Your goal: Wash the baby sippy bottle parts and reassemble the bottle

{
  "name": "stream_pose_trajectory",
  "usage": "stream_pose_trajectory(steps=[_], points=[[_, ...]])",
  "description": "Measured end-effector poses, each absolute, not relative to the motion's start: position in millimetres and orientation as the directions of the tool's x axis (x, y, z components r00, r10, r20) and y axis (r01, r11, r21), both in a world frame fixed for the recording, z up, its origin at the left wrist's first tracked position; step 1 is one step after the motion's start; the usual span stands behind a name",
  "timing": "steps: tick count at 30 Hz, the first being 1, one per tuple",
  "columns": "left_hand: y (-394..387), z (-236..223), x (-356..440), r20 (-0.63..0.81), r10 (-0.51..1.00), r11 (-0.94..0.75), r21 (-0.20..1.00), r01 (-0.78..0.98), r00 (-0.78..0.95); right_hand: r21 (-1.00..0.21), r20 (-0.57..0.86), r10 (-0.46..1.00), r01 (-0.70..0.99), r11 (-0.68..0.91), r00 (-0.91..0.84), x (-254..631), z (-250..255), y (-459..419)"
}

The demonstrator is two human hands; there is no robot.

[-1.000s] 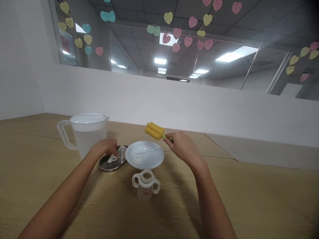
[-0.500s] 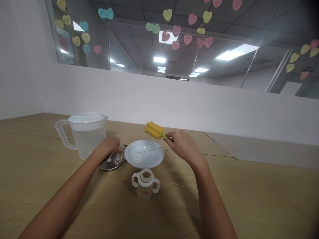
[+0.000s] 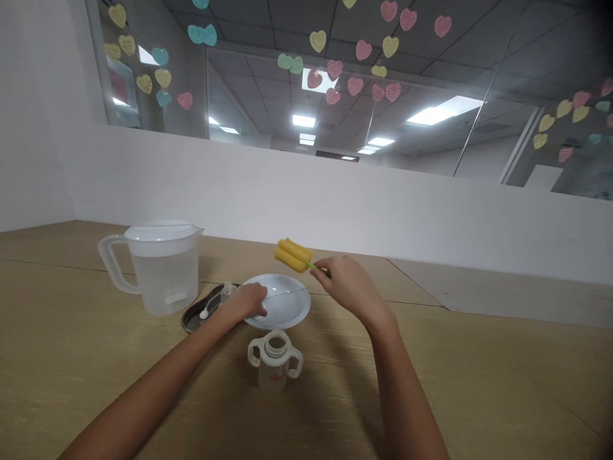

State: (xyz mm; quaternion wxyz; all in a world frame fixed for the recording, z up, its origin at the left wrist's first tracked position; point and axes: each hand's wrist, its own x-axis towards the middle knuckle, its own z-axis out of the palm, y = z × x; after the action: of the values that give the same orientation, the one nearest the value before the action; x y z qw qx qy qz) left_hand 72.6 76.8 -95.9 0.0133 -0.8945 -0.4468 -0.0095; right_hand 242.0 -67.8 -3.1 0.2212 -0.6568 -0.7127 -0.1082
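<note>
My right hand [image 3: 352, 284] grips the thin green handle of a yellow sponge bottle brush [image 3: 293, 254], raised above the table behind the bowl. My left hand [image 3: 249, 300] reaches into the left side of a white bowl [image 3: 292, 306]. Its fingers are curled at the white bottle ring [image 3: 264, 307], which they mostly cover. A clear baby bottle [image 3: 274, 370] with two handles stands upright and uncapped in front of the bowl. Partly behind my left hand and forearm lies a dark metal tray [image 3: 190, 317], holding a clear nipple [image 3: 228, 292] and a small white-tipped piece [image 3: 204, 314].
A lidded clear pitcher [image 3: 165, 268] with liquid inside stands left of the tray. The brown-covered table [image 3: 479, 383] meets a low white wall [image 3: 297, 198]. Above it are glass panes with heart-shaped notes [image 3: 317, 41].
My left hand has moved right from the tray into the bowl, over the white ring. The right hand still holds the brush in nearly the same place. The view has shifted slightly.
</note>
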Motion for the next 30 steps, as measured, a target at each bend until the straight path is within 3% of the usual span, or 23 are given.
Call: stream_pose_trajectory(steps=[6,8,10,14,17,30], points=[[68.6,-47.6,48.4,0.217,0.748,-0.662,0.184,0.726,0.627,-0.173,0.421,0.907,0.978,0.113,-0.030,247.9,-4.8,-65.6],[55.6,-28.9,39.3,0.363,0.738,-0.669,0.497,0.552,0.568,-0.193,0.399,0.916,0.973,0.126,-0.039,248.9,-4.5,-66.1],[38.1,-13.6,31.3,0.467,0.718,-0.679,0.634,0.371,0.517,-0.222,0.401,0.913,0.959,0.174,-0.073,248.3,-3.0,-68.9],[5.5,3.4,22.1,0.619,0.622,-0.739,0.667,0.096,0.480,-0.268,0.465,0.872,0.915,0.303,-0.152,243.5,2.7,-80.7],[-4.9,5.8,21.4,0.648,0.588,-0.741,0.672,0.000,0.484,-0.222,0.511,0.839,0.914,0.339,-0.186,240.9,6.3,-88.4],[5.3,-3.4,29.4,0.428,0.719,-0.549,0.833,0.071,0.548,0.076,0.516,0.792,0.938,0.338,-0.327,241.0,1.7,-73.9]])
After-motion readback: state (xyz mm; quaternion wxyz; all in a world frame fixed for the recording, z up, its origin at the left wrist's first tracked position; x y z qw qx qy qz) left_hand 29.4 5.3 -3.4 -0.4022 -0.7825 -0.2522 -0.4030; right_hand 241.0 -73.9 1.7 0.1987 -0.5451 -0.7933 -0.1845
